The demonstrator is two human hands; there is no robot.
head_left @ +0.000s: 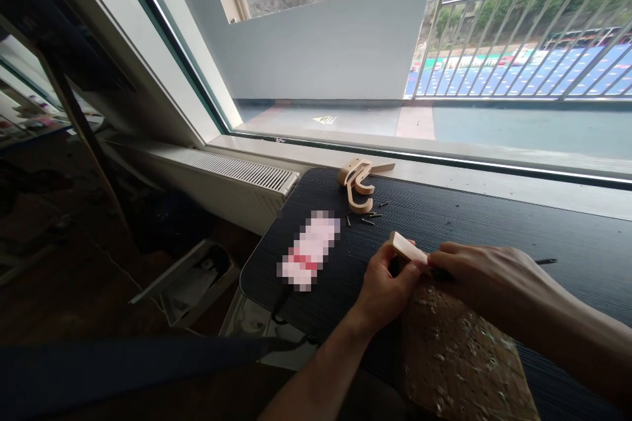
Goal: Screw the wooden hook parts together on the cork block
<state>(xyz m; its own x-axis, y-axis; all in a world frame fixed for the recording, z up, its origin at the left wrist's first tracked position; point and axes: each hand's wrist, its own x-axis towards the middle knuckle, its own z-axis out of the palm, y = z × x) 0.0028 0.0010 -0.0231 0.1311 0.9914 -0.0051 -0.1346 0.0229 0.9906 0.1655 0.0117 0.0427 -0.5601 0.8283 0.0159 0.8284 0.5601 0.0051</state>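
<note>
A pale wooden piece is held above the desk, its rounded end tilted up toward the window. The left hand pinches it between thumb and fingers. Against its near end, the right hand has its fingers curled around a dark object, mostly hidden by the hand. Just below both hands, a brown board with a scarred, pitted face extends toward the viewer. Beyond the right forearm, a thin dark rod points outward. Farther back, curved wooden hooks lie in a cluster near the window sill, with several screws scattered just beside them. Left of these is a pink item, blurred out. A radiator stands beyond the desk's left edge.
</note>
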